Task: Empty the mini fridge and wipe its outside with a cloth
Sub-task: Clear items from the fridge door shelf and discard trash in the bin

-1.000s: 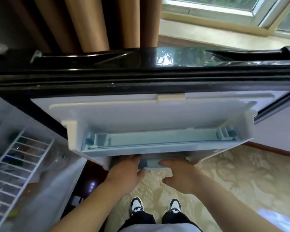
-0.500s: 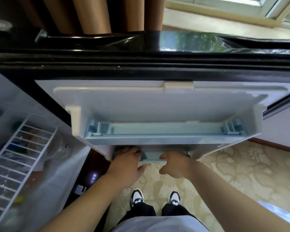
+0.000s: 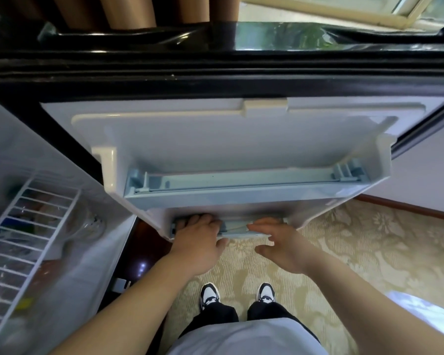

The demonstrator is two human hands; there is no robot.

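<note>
Door (image 3: 241, 139): open, two shelves, upper shelf (image 3: 244, 184) bare.
Your left hand (image 3: 198, 242): fingers tucked into lower shelf (image 3: 241, 230), grip hidden.
Your right hand (image 3: 282, 245): fingers spread, released.

One head camera is looking steeply down from above — close over the open door (image 3: 241, 139), with the floor (image 3: 369, 239) and shoes (image 3: 209, 295) lying below the fingers (image 3: 198, 220). It is facing the window (image 3: 344, 11) wall — beyond the fingers, at the frame's top.
</note>
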